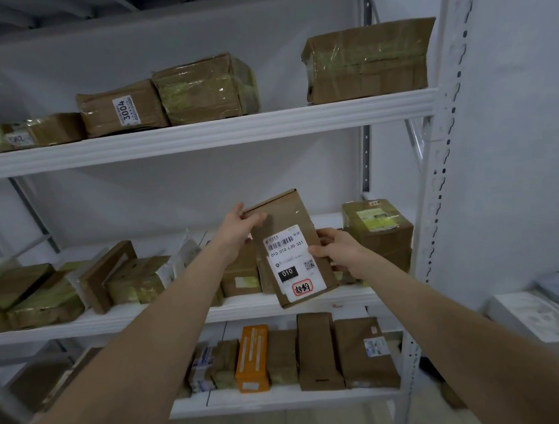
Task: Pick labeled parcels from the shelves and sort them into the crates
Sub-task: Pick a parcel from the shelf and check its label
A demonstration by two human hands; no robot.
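I have a flat brown parcel (291,248) lifted in front of the middle shelf (116,321), tilted with its white label (293,259) facing me. My left hand (240,228) grips its upper left corner, thumb over the face and fingers behind; my right hand (336,247) clamps its right edge, thumb on the label's margin. I judge this to be the reading step: the parcel is off the shelf, and I am checking the code, which shows "010" in a black box, before choosing where it goes. The next move calls for turning away from the rack to find the matching crate, keeping both grips firm so the thin box does not slip. No crate is in view, so I cannot tell where it stands. The small print and the red stamp at the bottom of the label are too blurred to read. My right fingers are hidden behind the parcel, and the boxes on the shelf behind it are partly covered.
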